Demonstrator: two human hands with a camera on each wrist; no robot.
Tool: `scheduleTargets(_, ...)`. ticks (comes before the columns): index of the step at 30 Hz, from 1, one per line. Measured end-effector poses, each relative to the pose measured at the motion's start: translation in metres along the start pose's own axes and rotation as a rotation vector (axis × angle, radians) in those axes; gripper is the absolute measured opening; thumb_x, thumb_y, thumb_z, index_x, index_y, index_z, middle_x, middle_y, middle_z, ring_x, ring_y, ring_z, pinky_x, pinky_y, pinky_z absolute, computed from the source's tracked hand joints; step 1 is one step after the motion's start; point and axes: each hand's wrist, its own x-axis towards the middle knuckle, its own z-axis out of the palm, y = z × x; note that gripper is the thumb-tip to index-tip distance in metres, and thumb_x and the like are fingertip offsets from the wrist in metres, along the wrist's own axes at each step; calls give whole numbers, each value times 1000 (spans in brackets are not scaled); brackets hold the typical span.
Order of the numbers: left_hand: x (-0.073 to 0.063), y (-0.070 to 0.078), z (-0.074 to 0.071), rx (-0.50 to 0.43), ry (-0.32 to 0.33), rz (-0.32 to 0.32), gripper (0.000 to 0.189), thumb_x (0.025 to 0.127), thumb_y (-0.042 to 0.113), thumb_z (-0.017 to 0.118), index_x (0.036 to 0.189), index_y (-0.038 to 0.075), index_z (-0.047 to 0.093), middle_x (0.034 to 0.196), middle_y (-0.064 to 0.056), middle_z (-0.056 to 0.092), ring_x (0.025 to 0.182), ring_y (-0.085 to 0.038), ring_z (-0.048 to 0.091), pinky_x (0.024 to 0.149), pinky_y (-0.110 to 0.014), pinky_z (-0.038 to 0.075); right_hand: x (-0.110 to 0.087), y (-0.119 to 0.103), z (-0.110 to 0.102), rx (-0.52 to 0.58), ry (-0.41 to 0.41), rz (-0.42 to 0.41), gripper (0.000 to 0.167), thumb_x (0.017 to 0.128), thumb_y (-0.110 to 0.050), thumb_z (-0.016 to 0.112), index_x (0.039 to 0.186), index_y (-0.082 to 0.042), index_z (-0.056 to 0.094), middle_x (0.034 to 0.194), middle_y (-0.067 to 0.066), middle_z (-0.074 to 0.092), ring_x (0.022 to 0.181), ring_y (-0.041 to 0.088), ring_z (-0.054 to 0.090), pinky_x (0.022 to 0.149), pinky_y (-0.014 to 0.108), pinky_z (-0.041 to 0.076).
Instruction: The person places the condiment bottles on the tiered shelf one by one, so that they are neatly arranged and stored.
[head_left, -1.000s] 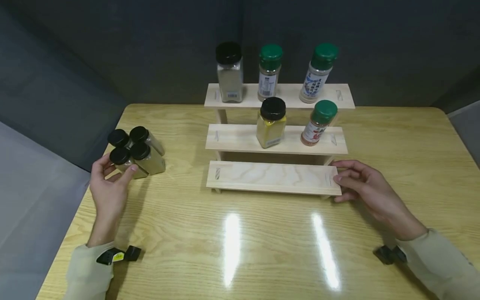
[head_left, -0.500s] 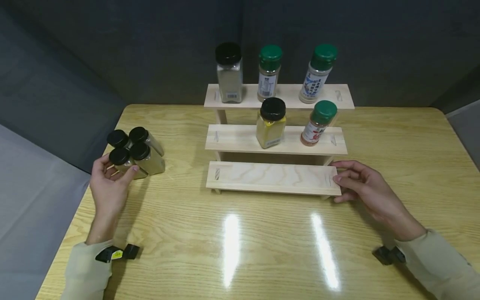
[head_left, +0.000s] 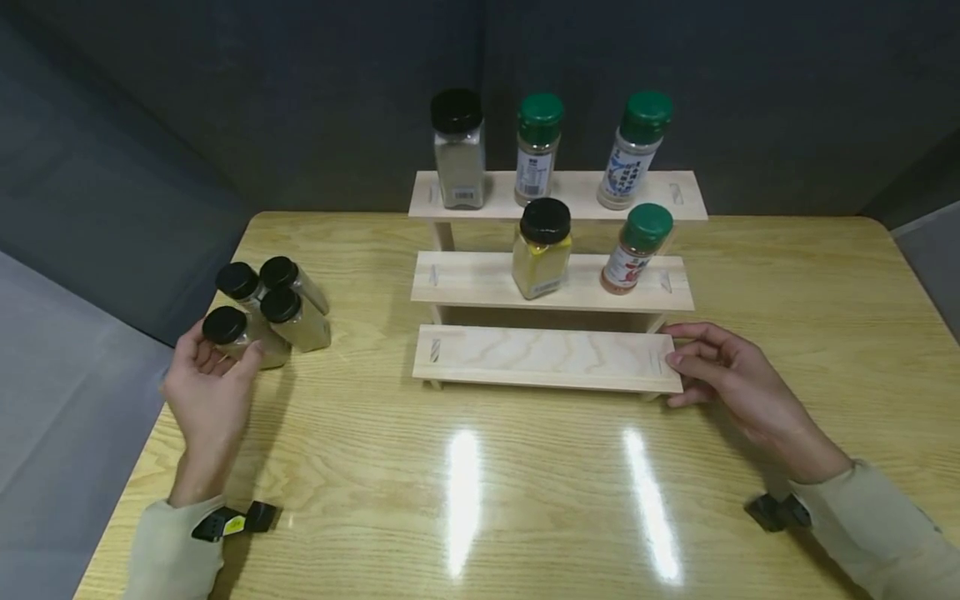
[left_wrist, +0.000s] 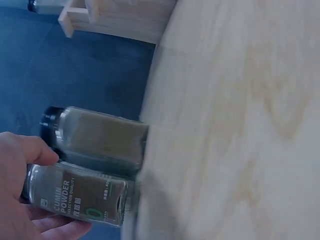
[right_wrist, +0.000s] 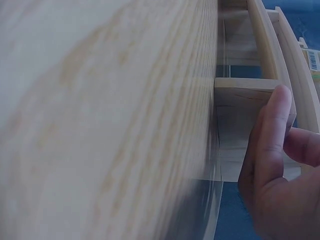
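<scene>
Thumb and fingers of my left hand (head_left: 208,396) grip a spice jar (head_left: 264,348) with a black lid, at the front of a small cluster on the table's left. In the left wrist view its label reads cumin powder (left_wrist: 82,194). Three similar black-lidded jars (head_left: 306,325) stand just behind and beside it. On the right, my right hand (head_left: 738,375) holds the end of the lowest shelf of a three-step wooden spice rack (head_left: 540,354), thumb on top. The right wrist view has the fingers (right_wrist: 272,145) along the rack's side.
Two green-capped shakers (head_left: 536,158) and a black-lidded jar (head_left: 460,158) stand on the rack's top step. A yellow-labelled jar (head_left: 542,258) and a green-capped shaker (head_left: 632,258) occupy the middle step. A dark curtain (head_left: 337,108) hangs behind the table.
My left hand has drawn the cumin jar toward the front left, away from the other three jars. The right hand keeps its hold on the rack.
</scene>
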Motion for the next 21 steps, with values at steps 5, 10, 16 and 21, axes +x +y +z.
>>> scheduleTargets(5,-6,13,-14,-13,52,115,50,92,-1,82,140,0,70,107,13,72,95,-5,71,87,-15,57,0,1,0,0,16,17,28,108,6,64,128,-13,66,100,7,69,77,21,72,67,37,68)
scheduleTargets(10,-11,33,-22,-68,96,191,51,85,-9,82,135,-2,73,104,9,75,90,-6,72,83,-13,58,1,1,0,17,10,8,30,107,9,62,127,-13,67,100,7,67,78,20,71,66,37,68)
scheduleTargets(16,-16,64,-25,-165,70,276,48,82,-14,81,129,-4,76,105,0,78,89,-10,74,80,-14,59,1,0,-1,1,9,15,29,108,8,62,127,-13,66,101,7,67,79,20,71,67,37,68)
scheduleTargets(21,-19,90,-23,-235,24,304,48,80,-15,82,127,-7,76,107,-9,79,89,-15,75,78,-17,60,2,0,-1,12,10,25,28,108,8,63,127,-12,66,101,8,67,79,21,72,67,37,68)
